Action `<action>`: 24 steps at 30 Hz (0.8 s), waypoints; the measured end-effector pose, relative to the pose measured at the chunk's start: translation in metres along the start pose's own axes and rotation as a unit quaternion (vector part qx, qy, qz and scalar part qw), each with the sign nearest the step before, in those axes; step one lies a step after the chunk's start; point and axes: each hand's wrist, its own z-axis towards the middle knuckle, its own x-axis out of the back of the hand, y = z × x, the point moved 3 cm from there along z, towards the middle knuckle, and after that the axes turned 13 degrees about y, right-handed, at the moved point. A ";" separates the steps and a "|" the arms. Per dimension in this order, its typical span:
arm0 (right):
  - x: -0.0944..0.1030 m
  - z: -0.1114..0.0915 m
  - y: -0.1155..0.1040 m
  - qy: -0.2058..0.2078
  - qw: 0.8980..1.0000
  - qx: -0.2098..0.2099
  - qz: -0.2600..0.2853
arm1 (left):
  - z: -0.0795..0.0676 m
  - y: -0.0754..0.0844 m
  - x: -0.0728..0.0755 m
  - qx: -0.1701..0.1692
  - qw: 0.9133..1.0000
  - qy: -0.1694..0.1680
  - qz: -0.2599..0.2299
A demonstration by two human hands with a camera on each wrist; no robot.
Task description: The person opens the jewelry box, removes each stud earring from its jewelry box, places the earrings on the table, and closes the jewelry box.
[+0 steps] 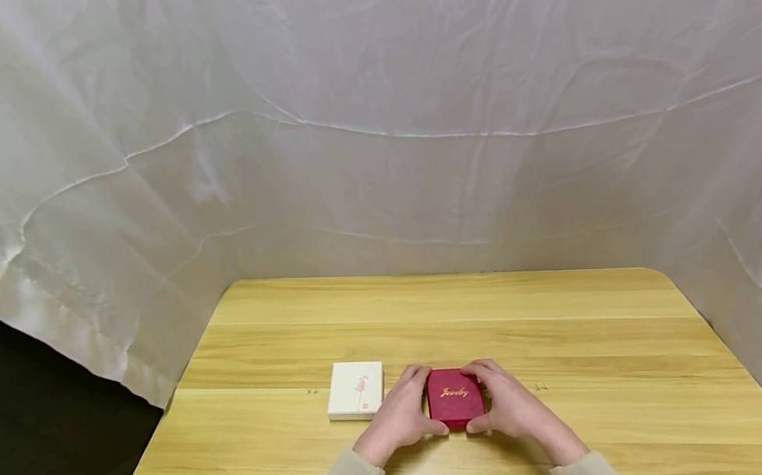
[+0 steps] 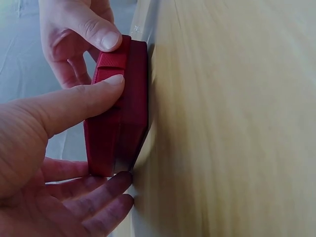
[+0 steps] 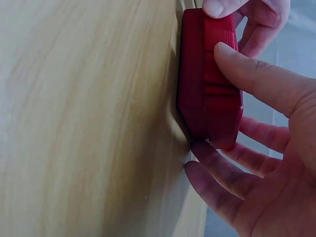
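A red jewelry box (image 1: 455, 396) with gold "Jewelry" lettering on its lid is closed, on the wooden table. My left hand (image 1: 403, 413) holds its left side, thumb at the near face and fingers along the side and far corner. On the opposite side my right hand (image 1: 509, 403) grips it the same way. Both thumbs press near the ribbed strip on the box's front, as the left wrist view shows on the box (image 2: 133, 94). The right wrist view shows the right fingertips (image 3: 197, 170) low beside the box, close to the tabletop.
Left of the hands lies a flat white box (image 1: 356, 390) with a pink flower print, close to my left hand. The wooden table (image 1: 611, 337) extends around both boxes. A pale curtain (image 1: 418, 194) hangs behind the table and along its sides.
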 end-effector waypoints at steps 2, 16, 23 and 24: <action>0.000 0.000 0.000 -0.001 1.000 -0.002 -0.001 | 0.001 0.001 0.000 -0.001 1.000 -0.002 0.004; 0.000 0.000 -0.003 0.002 1.000 -0.013 0.011 | -0.002 0.000 0.002 0.011 1.000 -0.018 -0.014; -0.003 0.005 -0.004 0.006 1.000 -0.024 0.009 | 0.002 -0.001 0.005 0.018 0.999 -0.014 -0.025; -0.003 0.006 -0.004 0.007 1.000 -0.023 0.006 | 0.003 -0.002 0.006 0.018 0.999 -0.013 -0.025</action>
